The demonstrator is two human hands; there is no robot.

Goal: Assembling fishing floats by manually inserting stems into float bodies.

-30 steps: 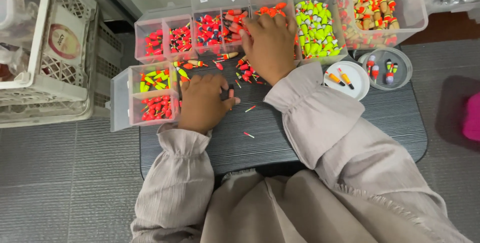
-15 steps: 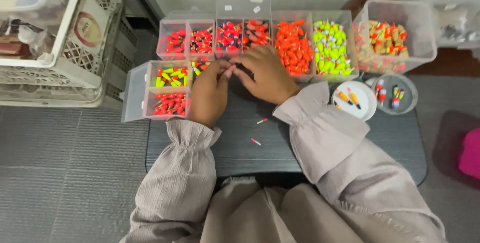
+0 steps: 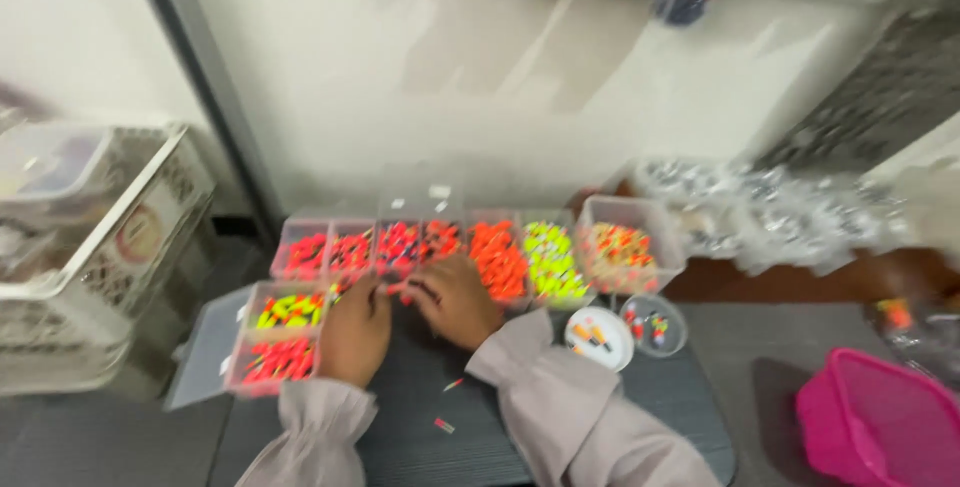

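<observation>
My left hand (image 3: 356, 329) and my right hand (image 3: 452, 300) rest close together on a dark ribbed board (image 3: 420, 417), their fingertips at a small heap of red and orange float pieces. The picture is blurred, so whether either hand pinches a piece cannot be made out. Behind them stands a row of clear compartment boxes (image 3: 400, 245) with red, orange (image 3: 497, 259) and yellow-green (image 3: 553, 262) pieces. A smaller clear box (image 3: 282, 332) with yellow and red pieces lies to the left of my left hand. Two loose red pieces (image 3: 444, 425) lie near my sleeves.
A clear tub of mixed pieces (image 3: 628, 252) and two small round dishes (image 3: 598, 335) sit right of my hands. A pink basket (image 3: 880, 425) is at the lower right, white crates (image 3: 95, 247) at the left. Plastic bags (image 3: 780, 212) lie against the wall.
The view has swung upward and pulled back, showing the wall, the bags and the pink basket. My hands have stayed together at the heap in front of the boxes.
</observation>
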